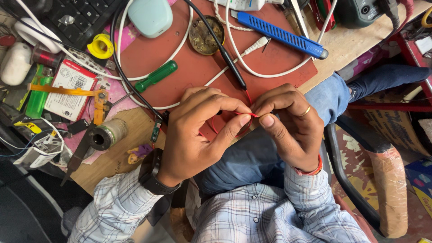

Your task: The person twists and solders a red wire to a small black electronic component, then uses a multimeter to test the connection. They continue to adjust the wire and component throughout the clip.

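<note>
Two hands, left hand and right hand, pinched tight on thin red wire at frame center, stretched side to side between fingertips, left slightly nearer.

screwdriver on mat, tin behind it, spool left of hands

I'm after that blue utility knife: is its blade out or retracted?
Out. A short metal blade shows at the upper-left end of the blue utility knife, which lies flat on the red mat.

Cluttered wooden workbench, black-framed chair with tape-wrapped armrest, patterned floor below.
</note>
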